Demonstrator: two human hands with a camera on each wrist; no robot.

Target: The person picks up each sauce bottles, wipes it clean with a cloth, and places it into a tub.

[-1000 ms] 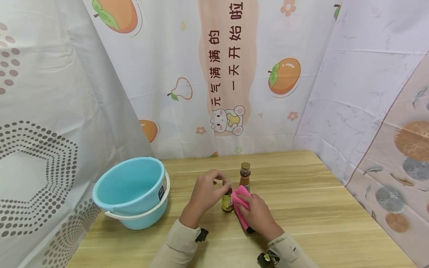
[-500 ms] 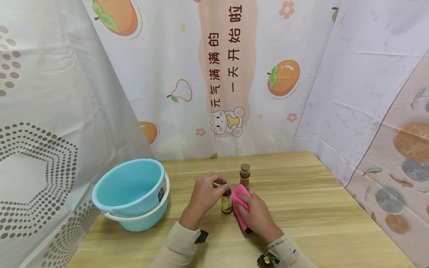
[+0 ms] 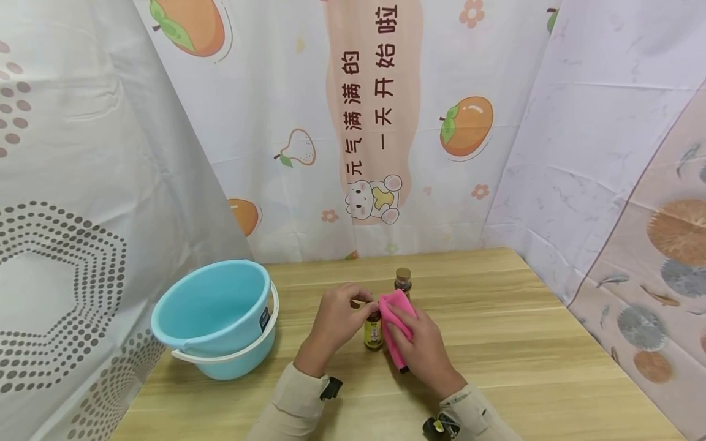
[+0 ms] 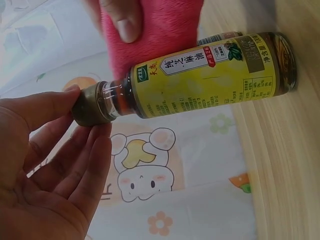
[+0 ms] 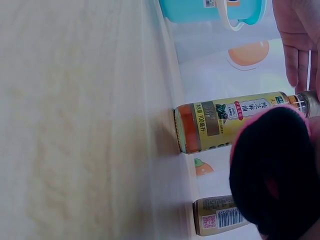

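Note:
A small sesame oil bottle (image 4: pixel 200 77) with a yellow label stands upright on the wooden table. My left hand (image 3: pixel 339 320) pinches its brown cap (image 4: pixel 93 106) between thumb and fingertips. In my right hand (image 3: pixel 429 350) is a folded pink cloth (image 4: pixel 167 30), pressed against the bottle's side near the shoulder. The right wrist view shows the cloth's dark end (image 5: pixel 265 170) covering part of the label. Just behind the cloth stands a second bottle (image 3: pixel 403 279) with a gold-brown cap, its lower part hidden in the head view.
A light blue bucket (image 3: pixel 212 306) with a white handle (image 3: pixel 231 352) stands on the table (image 3: pixel 496 343) at the left. A printed curtain (image 3: pixel 298 202) hangs behind the table's back edge, and more curtains hang on both sides.
My right hand has slid the pink cloth upward along the bottle, covering more of the second bottle behind. My left hand keeps its pinch on the cap in the same place.

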